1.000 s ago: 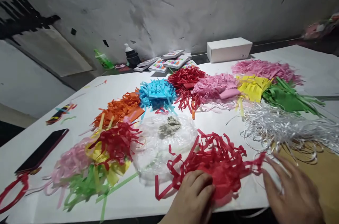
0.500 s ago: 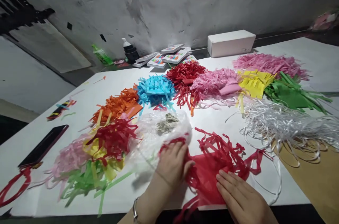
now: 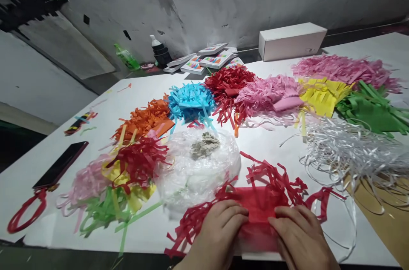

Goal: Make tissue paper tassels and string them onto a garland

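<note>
The left hand (image 3: 220, 229) and the right hand (image 3: 298, 236) lie side by side at the near edge of the counter (image 3: 134, 99), both pressed palm-down with fingers spread on the flat middle of a red fringe (image 3: 258, 202) — neither is clenched around it, they simply hold it flat. The fringe's cut strips fan out to the left, past the left hand, and upward and to the right beyond the right hand.

Just behind it sits a clear bag (image 3: 198, 168) with a grey clump (image 3: 205, 145) on top. Left of the bag lies a mixed pile (image 3: 121, 180) of red, yellow, pink and green strips; further left, a phone (image 3: 60, 165) with a red loop (image 3: 24, 214) beside it. To the right of the hands, white strips (image 3: 348, 150) spread over the counter and onto brown card (image 3: 383, 214).

Behind runs a row of fringes — orange (image 3: 143, 119), blue (image 3: 191, 101), dark red (image 3: 228, 84), pink (image 3: 271, 95), yellow (image 3: 322, 95), green (image 3: 373, 110). At the wall stand a white box (image 3: 292, 41), some booklets (image 3: 211, 58) and a bottle (image 3: 159, 52).
</note>
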A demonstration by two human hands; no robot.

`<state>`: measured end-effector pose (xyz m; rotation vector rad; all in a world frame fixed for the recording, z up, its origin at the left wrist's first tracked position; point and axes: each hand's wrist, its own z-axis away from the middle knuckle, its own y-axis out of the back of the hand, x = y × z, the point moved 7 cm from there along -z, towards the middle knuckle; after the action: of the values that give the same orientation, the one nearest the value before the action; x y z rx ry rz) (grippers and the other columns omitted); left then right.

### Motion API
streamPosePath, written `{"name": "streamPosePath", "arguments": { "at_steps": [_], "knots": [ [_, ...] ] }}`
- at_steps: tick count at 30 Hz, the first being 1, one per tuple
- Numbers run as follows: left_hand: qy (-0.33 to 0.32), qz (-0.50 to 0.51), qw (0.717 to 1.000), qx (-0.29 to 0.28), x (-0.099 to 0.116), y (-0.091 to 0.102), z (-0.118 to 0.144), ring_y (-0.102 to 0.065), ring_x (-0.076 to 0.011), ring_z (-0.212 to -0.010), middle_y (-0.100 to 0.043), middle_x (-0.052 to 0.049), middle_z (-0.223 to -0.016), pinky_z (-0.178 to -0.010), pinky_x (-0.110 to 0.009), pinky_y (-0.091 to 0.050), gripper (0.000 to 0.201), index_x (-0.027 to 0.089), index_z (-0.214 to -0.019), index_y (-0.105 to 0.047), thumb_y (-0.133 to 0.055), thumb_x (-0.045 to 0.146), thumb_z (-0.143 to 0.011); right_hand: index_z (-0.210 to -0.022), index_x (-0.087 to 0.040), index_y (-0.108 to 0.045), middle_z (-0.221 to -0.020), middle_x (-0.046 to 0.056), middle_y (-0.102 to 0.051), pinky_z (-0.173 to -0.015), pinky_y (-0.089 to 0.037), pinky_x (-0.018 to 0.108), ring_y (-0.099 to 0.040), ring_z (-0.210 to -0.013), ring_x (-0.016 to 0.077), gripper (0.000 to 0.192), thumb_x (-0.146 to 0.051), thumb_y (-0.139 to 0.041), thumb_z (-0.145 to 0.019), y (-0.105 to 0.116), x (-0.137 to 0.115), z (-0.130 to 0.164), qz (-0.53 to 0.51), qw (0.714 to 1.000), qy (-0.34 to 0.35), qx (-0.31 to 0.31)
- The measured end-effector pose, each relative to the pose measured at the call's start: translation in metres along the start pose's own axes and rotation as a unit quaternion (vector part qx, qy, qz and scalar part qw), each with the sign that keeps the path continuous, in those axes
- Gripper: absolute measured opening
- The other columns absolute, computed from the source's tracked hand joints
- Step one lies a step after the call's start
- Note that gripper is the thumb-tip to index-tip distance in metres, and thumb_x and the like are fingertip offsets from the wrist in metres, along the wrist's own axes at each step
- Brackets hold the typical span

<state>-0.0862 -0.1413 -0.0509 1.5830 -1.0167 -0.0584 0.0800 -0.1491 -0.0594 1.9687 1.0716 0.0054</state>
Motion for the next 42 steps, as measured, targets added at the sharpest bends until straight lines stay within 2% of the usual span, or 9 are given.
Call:
{"name": "streamPosePath", "arguments": {
  "at_steps": [6,12,15,18,24,29,33,37,42],
  "knots": [
    [0.189,-0.052,0.980,-0.020,-0.028,0.006,-0.014,-0.064,-0.0228,-0.077,-0.068,-0.007,-0.086,-0.067,-0.034,-0.054,0.019,0.019,-0.090,-0.061,-0.045,0.008,-0.090,-0.099,-0.016,-0.064,-0.082,0.005,-0.068,-0.087,-0.038,0.041,-0.060,-0.078,0.0201,0.015,-0.012,-0.050,-0.096,-0.011,0.015,-0.021,0.071,0.994,-0.081,-0.010],
    [0.238,-0.115,0.962,-0.061,-0.042,-0.001,-0.023,-0.063,-0.0224,-0.070,-0.066,-0.004,-0.079,-0.061,-0.032,-0.048,0.014,0.020,-0.080,-0.055,-0.052,0.010,-0.089,-0.089,-0.019,-0.063,-0.073,0.004,-0.064,-0.079,-0.037,0.040,-0.056,-0.067,0.0193,0.019,-0.020,-0.046,-0.100,-0.024,0.024,-0.033,0.109,0.985,-0.130,-0.031],
    [0.245,-0.102,0.962,-0.071,-0.044,-0.001,-0.022,-0.064,-0.0219,-0.072,-0.066,-0.004,-0.081,-0.062,-0.031,-0.047,0.014,0.021,-0.079,-0.054,-0.054,0.010,-0.088,-0.094,-0.018,-0.063,-0.072,0.003,-0.064,-0.077,-0.037,0.041,-0.058,-0.067,0.0201,0.016,-0.023,-0.048,-0.100,-0.018,0.031,-0.035,0.143,0.982,-0.117,-0.041],
    [0.254,-0.088,0.960,-0.079,-0.044,0.000,-0.021,-0.064,-0.0215,-0.073,-0.066,-0.004,-0.082,-0.064,-0.031,-0.048,0.013,0.021,-0.079,-0.054,-0.054,0.011,-0.087,-0.107,-0.015,-0.065,-0.094,0.010,-0.070,-0.088,-0.039,0.049,-0.064,-0.087,0.0271,0.015,-0.021,-0.056,-0.096,0.004,0.028,-0.038,0.196,0.976,-0.097,0.014],
    [0.262,-0.052,0.962,-0.055,-0.046,0.003,-0.024,-0.064,-0.0210,-0.070,-0.067,-0.003,-0.078,-0.063,-0.030,-0.050,0.015,0.021,-0.080,-0.055,-0.051,0.007,-0.085,-0.109,-0.015,-0.070,-0.100,0.008,-0.076,-0.105,-0.039,0.042,-0.067,-0.101,0.0218,0.025,-0.009,-0.050,-0.095,-0.006,-0.012,-0.031,0.049,0.995,0.085,-0.024],
    [0.188,-0.038,0.979,0.065,-0.031,0.027,-0.022,-0.066,-0.0240,-0.098,-0.068,-0.012,-0.107,-0.084,-0.038,-0.055,0.036,0.017,-0.119,-0.054,-0.044,0.003,-0.087,-0.099,-0.014,-0.071,-0.093,0.009,-0.076,-0.104,-0.040,0.040,-0.069,-0.094,0.0208,0.035,-0.003,-0.038,-0.094,-0.017,-0.012,-0.026,0.058,0.995,0.077,0.000],
    [0.035,-0.093,0.994,0.036,0.001,0.027,-0.018,-0.052,-0.0301,-0.125,-0.063,-0.014,-0.128,-0.103,-0.048,-0.043,0.036,0.019,-0.127,-0.055,-0.053,0.012,-0.091,-0.096,-0.014,-0.070,-0.088,0.008,-0.074,-0.099,-0.045,0.040,-0.068,-0.088,0.0195,0.022,-0.006,-0.050,-0.091,-0.011,-0.013,-0.033,0.032,0.998,0.059,0.003],
    [0.016,-0.097,0.995,0.033,0.005,0.018,-0.014,-0.058,-0.0245,-0.114,-0.071,-0.006,-0.109,-0.105,-0.045,-0.038,0.019,0.021,-0.104,-0.065,-0.049,0.012,-0.097,-0.100,-0.015,-0.070,-0.095,0.008,-0.075,-0.102,-0.041,0.041,-0.068,-0.093,0.0207,0.021,-0.013,-0.049,-0.094,-0.017,-0.020,-0.036,0.008,0.998,0.057,-0.011],
    [0.009,-0.067,0.997,0.039,0.000,0.014,-0.006,-0.061,-0.0182,-0.091,-0.070,0.000,-0.083,-0.108,-0.045,-0.031,0.022,0.020,-0.091,-0.064,-0.046,0.013,-0.101,-0.102,-0.016,-0.070,-0.094,0.007,-0.076,-0.107,-0.036,0.042,-0.067,-0.094,0.0204,0.033,-0.007,-0.040,-0.096,-0.020,-0.016,-0.021,0.029,0.996,0.082,-0.011]
  ]
}}
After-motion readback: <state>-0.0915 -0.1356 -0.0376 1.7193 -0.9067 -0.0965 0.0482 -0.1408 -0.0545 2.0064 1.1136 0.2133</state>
